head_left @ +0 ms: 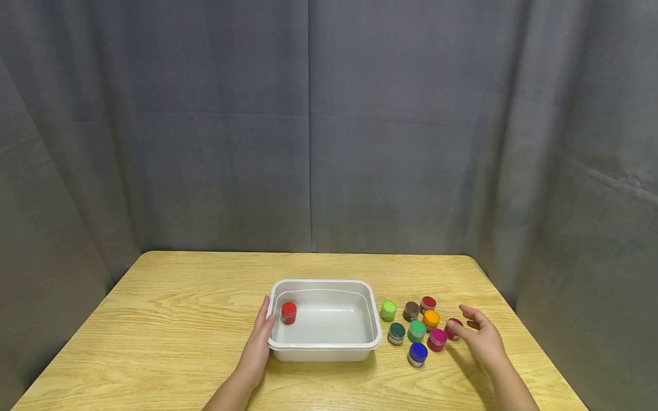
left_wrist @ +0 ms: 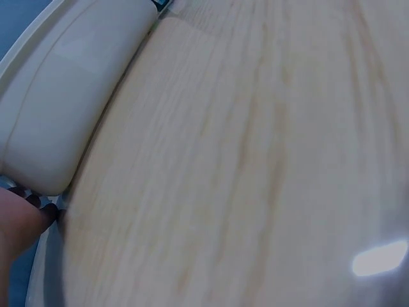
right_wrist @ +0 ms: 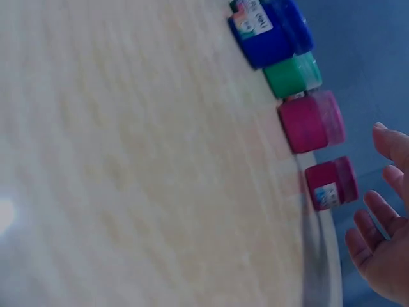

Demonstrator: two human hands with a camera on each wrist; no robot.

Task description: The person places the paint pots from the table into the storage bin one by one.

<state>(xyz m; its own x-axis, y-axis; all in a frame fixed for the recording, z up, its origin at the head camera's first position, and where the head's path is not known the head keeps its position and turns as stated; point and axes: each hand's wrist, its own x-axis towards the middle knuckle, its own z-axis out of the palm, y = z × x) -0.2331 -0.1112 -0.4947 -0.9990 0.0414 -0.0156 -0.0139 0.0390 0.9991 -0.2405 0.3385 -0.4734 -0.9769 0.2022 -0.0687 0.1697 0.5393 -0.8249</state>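
the worktop [head_left: 195, 319] gives most room at nine o'clock, a broad stretch of wood between the left hand [head_left: 257, 345] and the slanting side edge. at twelve o'clock a shallower strip separates the tray [head_left: 325, 354] from the straight far edge; at three o'clock a narrower margin lies beyond the right hand [head_left: 483, 339]. the left hand lies along the tray's nine o'clock wall, fingers nearly straight and touching it. the right hand is spread wide, thumb and fingers apart, just beside the crimson jar [right_wrist: 331, 183], which stands on the worktop at three o'clock of the jar cluster. narrow gaps part the light green jar [head_left: 388, 310], at the cluster's nine o'clock, from the tray; the blue jar [head_left: 417, 354] marks its six o'clock. inside the tray a red jar [head_left: 289, 313] stands near the nine o'clock wall

the tray is a glossy, whitish rounded rectangle with a lipped rim. the jars are squat cylinders, the crimson and blue ones bearing printed labels. streaky yellowish grain covers the wood, and a grey fabric curtain [head_left: 231, 142] hangs in soft folds at twelve o'clock
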